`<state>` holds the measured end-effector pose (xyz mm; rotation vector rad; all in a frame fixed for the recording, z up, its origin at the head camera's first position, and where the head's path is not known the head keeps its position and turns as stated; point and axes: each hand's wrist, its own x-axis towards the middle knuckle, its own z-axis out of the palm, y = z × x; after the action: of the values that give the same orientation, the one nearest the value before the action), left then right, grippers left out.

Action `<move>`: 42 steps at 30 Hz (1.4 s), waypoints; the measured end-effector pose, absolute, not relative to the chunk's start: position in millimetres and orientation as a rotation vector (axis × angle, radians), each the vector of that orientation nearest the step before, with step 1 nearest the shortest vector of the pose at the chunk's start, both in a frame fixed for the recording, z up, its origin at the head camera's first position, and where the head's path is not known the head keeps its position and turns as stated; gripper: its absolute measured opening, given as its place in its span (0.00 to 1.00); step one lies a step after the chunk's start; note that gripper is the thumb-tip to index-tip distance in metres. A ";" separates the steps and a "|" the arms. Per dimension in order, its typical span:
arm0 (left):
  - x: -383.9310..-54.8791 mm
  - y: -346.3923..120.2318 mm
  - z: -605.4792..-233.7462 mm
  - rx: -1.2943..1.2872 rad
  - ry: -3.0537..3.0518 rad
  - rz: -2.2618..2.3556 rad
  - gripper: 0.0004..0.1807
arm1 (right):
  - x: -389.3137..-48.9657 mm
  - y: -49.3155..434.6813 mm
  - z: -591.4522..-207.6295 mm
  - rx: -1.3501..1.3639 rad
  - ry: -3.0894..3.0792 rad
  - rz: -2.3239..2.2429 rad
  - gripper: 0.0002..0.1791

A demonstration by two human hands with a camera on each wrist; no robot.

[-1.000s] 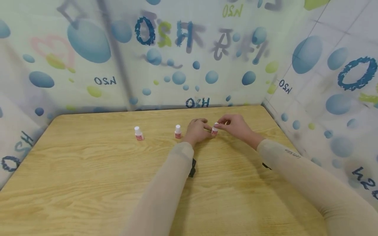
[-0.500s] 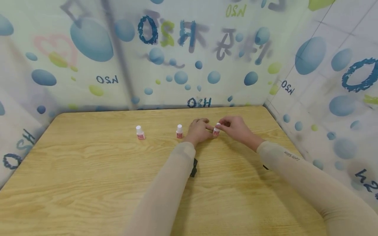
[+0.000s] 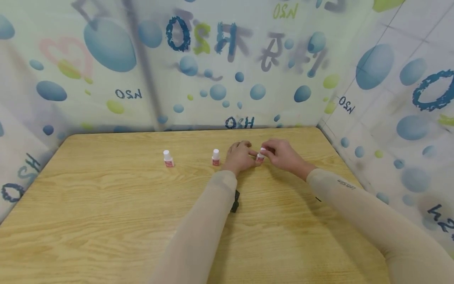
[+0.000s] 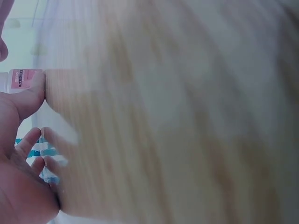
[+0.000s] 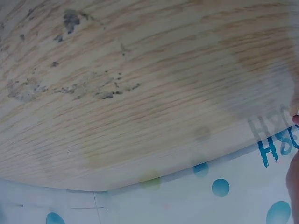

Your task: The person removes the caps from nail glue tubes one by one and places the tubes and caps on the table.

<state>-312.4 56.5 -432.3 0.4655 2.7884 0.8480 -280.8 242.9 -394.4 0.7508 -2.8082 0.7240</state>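
A small white bottle with a red label [image 3: 260, 158] stands upright near the far side of the table. My left hand [image 3: 240, 157] lies low beside it, holding its base between thumb and forefinger. From the right, my right hand [image 3: 283, 154] pinches the white cap, which its fingers mostly cover. In the left wrist view, the left thumb [image 4: 32, 100] crosses the label of the bottle [image 4: 28, 78]. Only a sliver of the right hand [image 5: 293, 186] shows at the edge of the right wrist view.
Two similar bottles stand to the left on the wooden table [image 3: 117, 205]: one white bottle [image 3: 216, 157] close to my left hand, another white bottle [image 3: 168, 159] farther off. A dark object [image 3: 235, 202] shows beside the left sleeve. Patterned walls [image 3: 198, 106] border the table.
The right fingers have shifted slightly on the cap. My left hand keeps its hold on the bottle. The head view has moved a little; the other bottles stay put.
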 end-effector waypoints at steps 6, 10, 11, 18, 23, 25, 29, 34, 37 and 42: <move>-309.8 57.5 -430.1 0.451 2.802 0.816 0.23 | -283.7 247.4 -395.6 0.884 -2.740 0.686 0.05; -308.8 57.4 -428.9 0.447 2.803 0.833 0.22 | -287.8 251.4 -396.3 0.975 -2.708 0.660 0.06; -308.8 57.4 -428.8 0.447 2.802 0.841 0.22 | -288.6 252.2 -396.7 0.980 -2.713 0.661 0.06; -308.1 56.9 -430.6 0.489 2.789 0.813 0.24 | -283.0 252.6 -398.4 0.671 -2.821 0.846 0.10; -309.3 56.5 -429.6 0.477 2.781 0.818 0.25 | -278.0 248.0 -401.0 0.477 -2.806 0.928 0.14; -309.6 56.2 -428.4 0.470 2.775 0.828 0.25 | -276.9 246.1 -401.5 0.451 -2.793 0.916 0.14; -310.9 55.5 -428.9 0.466 2.767 0.833 0.25 | -274.7 242.2 -401.1 0.432 -2.781 0.898 0.14; -310.4 54.4 -429.0 0.490 2.757 0.840 0.25 | -273.2 241.6 -399.8 0.472 -2.797 0.896 0.14; -309.0 54.2 -427.1 0.511 2.762 0.826 0.25 | -273.9 243.4 -399.0 0.525 -2.803 0.864 0.13; -307.2 54.6 -426.1 0.527 2.787 0.785 0.24 | -274.6 244.8 -398.2 0.606 -2.797 0.804 0.11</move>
<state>-307.2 54.6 -426.1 0.5265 2.7870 0.7845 -274.6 244.8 -398.2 0.6061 -2.7972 0.8043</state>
